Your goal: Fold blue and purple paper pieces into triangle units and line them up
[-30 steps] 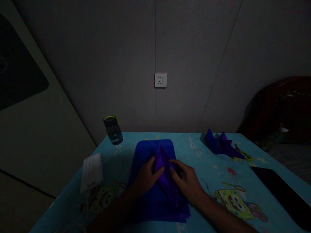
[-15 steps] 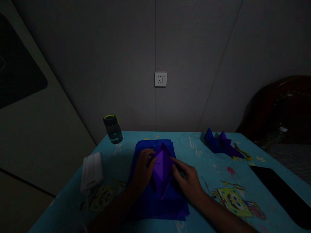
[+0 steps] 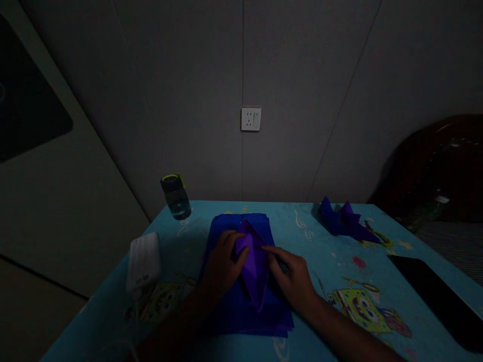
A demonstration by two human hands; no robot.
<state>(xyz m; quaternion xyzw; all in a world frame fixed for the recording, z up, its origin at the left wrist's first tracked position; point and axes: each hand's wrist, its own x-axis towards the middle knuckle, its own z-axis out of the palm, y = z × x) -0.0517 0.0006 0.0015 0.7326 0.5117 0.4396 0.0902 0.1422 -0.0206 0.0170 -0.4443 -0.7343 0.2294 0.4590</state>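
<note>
A folded purple paper piece [image 3: 253, 264], long and pointed at both ends, lies on a stack of blue paper sheets [image 3: 230, 306] in the middle of the table. My left hand [image 3: 221, 264] presses its left side, with the fingers curled over the fold. On the other side my right hand [image 3: 292, 276] pinches the right edge of the piece. Both hands rest on the stack.
The table [image 3: 324, 251] has a light blue cartoon-printed cover. A small jar with a green-rimmed lid [image 3: 175, 197] stands at the back left, a white power bank [image 3: 144, 261] at the left. Finished purple paper figures [image 3: 345, 222] lie back right, a dark phone [image 3: 437, 296] at the right.
The purple piece has been turned and folded narrower, from a slanting flap to an upright pointed shape. Both hands have shifted a little along its sides.
</note>
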